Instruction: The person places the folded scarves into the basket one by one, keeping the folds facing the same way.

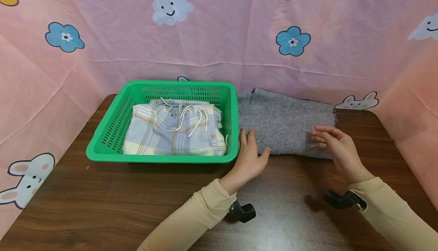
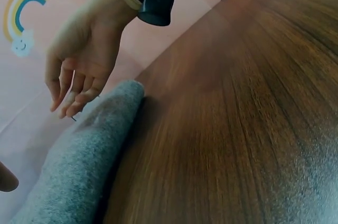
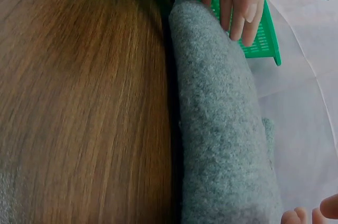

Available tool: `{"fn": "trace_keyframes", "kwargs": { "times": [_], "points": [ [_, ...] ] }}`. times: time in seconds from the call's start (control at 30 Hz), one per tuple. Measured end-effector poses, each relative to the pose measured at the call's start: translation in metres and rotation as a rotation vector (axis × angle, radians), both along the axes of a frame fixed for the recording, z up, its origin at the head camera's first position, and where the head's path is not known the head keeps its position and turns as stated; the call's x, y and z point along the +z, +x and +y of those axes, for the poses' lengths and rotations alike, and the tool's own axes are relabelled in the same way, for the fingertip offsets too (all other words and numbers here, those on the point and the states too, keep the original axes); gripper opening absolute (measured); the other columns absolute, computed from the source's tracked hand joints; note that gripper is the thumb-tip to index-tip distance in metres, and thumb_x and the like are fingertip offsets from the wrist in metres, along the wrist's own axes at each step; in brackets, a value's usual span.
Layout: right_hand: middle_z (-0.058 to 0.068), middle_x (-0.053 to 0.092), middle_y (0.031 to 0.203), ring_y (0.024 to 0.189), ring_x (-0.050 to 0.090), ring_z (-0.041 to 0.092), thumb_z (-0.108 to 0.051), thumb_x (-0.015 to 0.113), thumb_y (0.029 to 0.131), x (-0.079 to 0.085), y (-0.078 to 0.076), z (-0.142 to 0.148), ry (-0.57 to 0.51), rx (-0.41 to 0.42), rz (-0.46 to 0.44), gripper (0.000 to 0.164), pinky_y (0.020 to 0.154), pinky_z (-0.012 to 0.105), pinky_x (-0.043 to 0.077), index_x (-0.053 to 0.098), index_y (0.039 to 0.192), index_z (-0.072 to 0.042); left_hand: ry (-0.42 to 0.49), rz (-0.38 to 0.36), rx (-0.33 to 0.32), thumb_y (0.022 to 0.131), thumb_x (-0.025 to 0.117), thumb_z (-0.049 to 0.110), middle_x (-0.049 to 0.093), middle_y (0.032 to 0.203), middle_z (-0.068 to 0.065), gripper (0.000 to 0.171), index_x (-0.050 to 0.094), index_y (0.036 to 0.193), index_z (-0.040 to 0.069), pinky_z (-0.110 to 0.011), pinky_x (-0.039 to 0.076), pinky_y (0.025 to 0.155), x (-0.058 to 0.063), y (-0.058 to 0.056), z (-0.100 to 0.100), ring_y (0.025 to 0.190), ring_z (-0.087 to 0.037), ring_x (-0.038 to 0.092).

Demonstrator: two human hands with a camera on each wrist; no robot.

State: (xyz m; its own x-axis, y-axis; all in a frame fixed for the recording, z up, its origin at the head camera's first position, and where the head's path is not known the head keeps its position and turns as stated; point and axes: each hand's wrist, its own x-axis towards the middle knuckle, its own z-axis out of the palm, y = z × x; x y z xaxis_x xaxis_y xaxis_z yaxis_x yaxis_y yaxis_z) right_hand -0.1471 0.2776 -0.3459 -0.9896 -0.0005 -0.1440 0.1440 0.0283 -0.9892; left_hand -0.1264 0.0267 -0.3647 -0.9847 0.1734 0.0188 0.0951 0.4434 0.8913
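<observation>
A folded grey woolen cloth (image 1: 284,123) with a frayed right edge lies on the table beside a green basket (image 1: 234,129). My left hand (image 1: 249,163) is at the cloth's left end, close to the basket's right wall, with fingers extended and thumb apart. Over the cloth's right end is my right hand (image 1: 338,152), its fingers loosely bent and holding nothing. From the left wrist, the right hand (image 2: 87,55) appears just above the cloth's far end; contact cannot be told. The right wrist view has the left hand's fingers (image 3: 226,7) hanging between cloth and basket.
Inside the basket lies a folded plaid cloth (image 1: 143,129) in white, pale blue and yellow, with white tassels on top. Brown wooden tabletop (image 1: 102,205) spreads in front. A pink printed curtain (image 1: 219,34) closes off the back and sides.
</observation>
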Motion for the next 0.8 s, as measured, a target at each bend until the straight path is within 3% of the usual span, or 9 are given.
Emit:
{"fn": "trace_keyframes", "kwargs": {
  "times": [0.1, 0.3, 0.57, 0.8],
  "points": [
    [-0.018, 0.068, 0.095, 0.088, 0.064, -0.003, -0.022, 0.057, 0.097, -0.001, 0.0, 0.004, 0.031, 0.002, -0.003, 0.018, 0.074, 0.014, 0.051, 0.059, 0.114, -0.015, 0.037, -0.041, 0.012, 0.095, 0.054, 0.017, -0.004, 0.157, -0.027, 0.072, 0.014, 0.15, -0.006, -0.054, 0.024, 0.113, -0.002, -0.002, 0.0, 0.146, -0.04, 0.003],
    [-0.025, 0.061, 0.098, 0.088, 0.06, -0.007, -0.028, 0.054, 0.098, -0.005, -0.002, 0.012, 0.214, 0.009, -0.03, 0.021, 0.075, 0.013, 0.05, 0.056, 0.116, -0.018, 0.092, -0.105, 0.029, 0.095, 0.053, 0.018, -0.012, 0.158, -0.022, 0.078, 0.004, 0.153, -0.001, -0.053, 0.022, 0.114, -0.004, -0.005, 0.002, 0.146, -0.038, -0.002],
    [-0.02, 0.05, 0.105, 0.086, 0.056, -0.007, -0.023, 0.064, 0.093, -0.01, -0.005, 0.02, 0.144, -0.106, -0.044, 0.018, 0.073, 0.011, 0.046, 0.06, 0.11, -0.02, 0.141, -0.142, 0.071, 0.095, 0.053, 0.017, -0.015, 0.157, -0.023, 0.081, -0.001, 0.152, -0.001, -0.051, 0.023, 0.114, -0.007, -0.009, 0.004, 0.147, -0.036, -0.001],
    [-0.021, 0.046, 0.105, 0.089, 0.049, -0.005, -0.029, 0.062, 0.094, -0.01, -0.006, 0.024, 0.305, -0.126, -0.084, 0.022, 0.077, 0.015, 0.042, 0.055, 0.115, -0.027, 0.165, -0.177, 0.108, 0.094, 0.053, 0.018, -0.014, 0.157, -0.023, 0.082, -0.003, 0.153, 0.0, -0.049, 0.018, 0.117, -0.011, -0.013, 0.004, 0.147, -0.033, -0.005]
  ]
}}
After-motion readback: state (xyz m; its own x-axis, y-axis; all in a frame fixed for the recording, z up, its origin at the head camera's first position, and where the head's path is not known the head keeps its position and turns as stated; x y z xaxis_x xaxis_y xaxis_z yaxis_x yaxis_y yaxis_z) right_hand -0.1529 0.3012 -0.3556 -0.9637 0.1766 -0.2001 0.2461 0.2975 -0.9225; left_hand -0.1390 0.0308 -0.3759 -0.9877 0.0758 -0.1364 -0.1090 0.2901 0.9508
